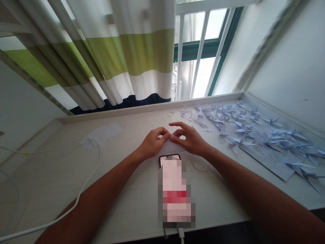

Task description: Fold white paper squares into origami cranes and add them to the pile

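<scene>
Both my hands meet at the middle of a pale desk [50,176], just beyond a phone [175,189] that lies flat between my forearms. My left hand [153,142] is curled, its fingertips pinching a small piece of pale paper [172,137]. My right hand [190,137] presses the same paper from the other side with thumb and fingers, the index finger stretched over it. The paper is mostly hidden by my fingers.
Several folded lilac paper cranes [243,130] lie spread over the right side of the desk, some on a printed sheet [266,154]. Flat paper squares [104,134] lie at the left. A white cable [86,183] loops across the left. A striped curtain and barred window stand behind.
</scene>
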The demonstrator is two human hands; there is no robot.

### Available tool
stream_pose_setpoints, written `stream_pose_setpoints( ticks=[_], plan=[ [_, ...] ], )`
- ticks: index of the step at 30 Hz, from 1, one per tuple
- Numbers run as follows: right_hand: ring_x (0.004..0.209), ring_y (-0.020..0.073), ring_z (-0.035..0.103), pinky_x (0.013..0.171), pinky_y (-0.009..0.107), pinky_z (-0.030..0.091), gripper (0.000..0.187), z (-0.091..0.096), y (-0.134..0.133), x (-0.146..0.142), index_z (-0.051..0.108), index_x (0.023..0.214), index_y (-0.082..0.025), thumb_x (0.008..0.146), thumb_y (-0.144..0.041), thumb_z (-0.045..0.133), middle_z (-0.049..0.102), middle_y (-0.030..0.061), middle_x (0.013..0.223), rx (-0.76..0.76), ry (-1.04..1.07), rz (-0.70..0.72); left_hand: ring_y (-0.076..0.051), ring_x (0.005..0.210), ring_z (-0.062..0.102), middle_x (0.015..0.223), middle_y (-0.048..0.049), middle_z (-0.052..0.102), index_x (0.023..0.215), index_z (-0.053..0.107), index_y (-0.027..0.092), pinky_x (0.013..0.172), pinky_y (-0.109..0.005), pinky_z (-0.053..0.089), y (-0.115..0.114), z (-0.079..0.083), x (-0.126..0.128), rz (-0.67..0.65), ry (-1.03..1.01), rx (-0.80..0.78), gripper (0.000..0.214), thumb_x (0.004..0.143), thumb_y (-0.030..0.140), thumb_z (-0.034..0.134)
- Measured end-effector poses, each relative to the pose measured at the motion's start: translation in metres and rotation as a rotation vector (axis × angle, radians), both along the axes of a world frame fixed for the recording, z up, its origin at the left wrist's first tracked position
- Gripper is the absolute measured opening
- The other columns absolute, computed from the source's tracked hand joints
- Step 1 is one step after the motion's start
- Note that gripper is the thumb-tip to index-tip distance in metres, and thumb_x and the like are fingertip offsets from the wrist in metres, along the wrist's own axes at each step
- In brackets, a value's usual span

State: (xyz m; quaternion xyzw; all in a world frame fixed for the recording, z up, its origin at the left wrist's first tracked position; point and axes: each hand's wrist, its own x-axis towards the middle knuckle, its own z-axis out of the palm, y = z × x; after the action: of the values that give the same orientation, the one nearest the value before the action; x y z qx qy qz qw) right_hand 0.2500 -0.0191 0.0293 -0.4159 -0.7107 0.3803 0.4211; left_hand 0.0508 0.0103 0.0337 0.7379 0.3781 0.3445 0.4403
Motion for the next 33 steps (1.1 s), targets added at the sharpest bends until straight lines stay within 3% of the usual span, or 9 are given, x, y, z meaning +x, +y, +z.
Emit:
stream_pose_setpoints(
  ticks=[4, 7, 11, 15, 20, 26, 33],
  plan=[
    [0.078, 0.0194, 0.071, 0.075, 0.034, 0.055, 0.051, 0.002, 0.000, 0.002, 0.057, 0.133, -0.022, 0.086, -0.031, 0.074, 0.074, 0.0016, 0.082, -0.026, 0.029, -0.030, -0.020, 0.084, 0.072, 0.080, -0.0024, 0.069, 0.086, 0.058, 0.019, 0.077, -0.033, 0.057, 0.006, -0.003, -0.001, 0.130, -0.184, -0.074, 0.028, 0.094, 0.045, 0.060],
    [0.072, 0.0177, 0.068, 0.066, 0.031, 0.053, 0.051, 0.002, 0.003, 0.007, 0.058, 0.129, -0.021, 0.084, -0.034, 0.077, 0.073, 0.0010, 0.079, -0.079, 0.165, -0.065, -0.017, 0.071, 0.070, 0.069, -0.0001, 0.066, 0.079, 0.055, 0.019, 0.077, -0.034, 0.057, 0.010, -0.005, -0.002, 0.196, -0.236, -0.129, 0.040, 0.096, 0.056, 0.055],
    [0.066, 0.0158, 0.065, 0.060, 0.029, 0.050, 0.054, 0.002, 0.008, 0.013, 0.059, 0.125, -0.021, 0.079, -0.038, 0.081, 0.071, -0.0005, 0.077, -0.123, 0.351, -0.088, -0.018, 0.075, 0.071, 0.082, -0.0057, 0.072, 0.080, 0.066, 0.016, 0.074, -0.031, 0.057, 0.007, -0.004, -0.002, 0.087, -0.139, -0.184, 0.052, 0.091, 0.067, 0.057],
    [0.067, 0.0151, 0.064, 0.060, 0.029, 0.050, 0.052, 0.001, 0.010, 0.016, 0.062, 0.119, -0.020, 0.075, -0.039, 0.085, 0.070, -0.0006, 0.078, -0.086, 0.415, -0.165, -0.023, 0.081, 0.077, 0.092, -0.0095, 0.077, 0.091, 0.073, 0.015, 0.072, -0.032, 0.058, 0.002, -0.003, -0.002, -0.026, -0.129, -0.256, 0.050, 0.088, 0.064, 0.065],
    [0.071, 0.0155, 0.066, 0.063, 0.030, 0.053, 0.053, 0.002, 0.011, 0.018, 0.064, 0.118, -0.020, 0.075, -0.041, 0.085, 0.072, 0.0013, 0.083, -0.063, 0.432, -0.213, -0.024, 0.076, 0.077, 0.089, -0.0136, 0.080, 0.089, 0.075, 0.014, 0.068, -0.034, 0.059, 0.003, -0.006, -0.002, 0.005, -0.154, -0.236, 0.043, 0.084, 0.057, 0.073],
    [0.075, 0.0187, 0.071, 0.065, 0.032, 0.056, 0.061, 0.001, 0.011, 0.020, 0.060, 0.124, -0.019, 0.075, -0.043, 0.086, 0.077, 0.0042, 0.086, -0.188, 0.416, -0.118, -0.024, 0.079, 0.077, 0.089, -0.0130, 0.081, 0.095, 0.077, 0.014, 0.069, -0.033, 0.058, 0.004, -0.004, -0.003, 0.035, -0.169, -0.172, 0.041, 0.085, 0.053, 0.074],
    [0.066, 0.0178, 0.071, 0.066, 0.033, 0.058, 0.055, 0.003, 0.011, 0.023, 0.068, 0.113, -0.014, 0.071, -0.043, 0.089, 0.078, 0.0056, 0.078, -0.213, 0.292, -0.086, -0.026, 0.083, 0.078, 0.094, -0.0148, 0.081, 0.096, 0.076, 0.013, 0.070, -0.035, 0.059, 0.006, -0.001, -0.006, 0.063, -0.190, -0.170, 0.042, 0.086, 0.053, 0.073]
  ],
)
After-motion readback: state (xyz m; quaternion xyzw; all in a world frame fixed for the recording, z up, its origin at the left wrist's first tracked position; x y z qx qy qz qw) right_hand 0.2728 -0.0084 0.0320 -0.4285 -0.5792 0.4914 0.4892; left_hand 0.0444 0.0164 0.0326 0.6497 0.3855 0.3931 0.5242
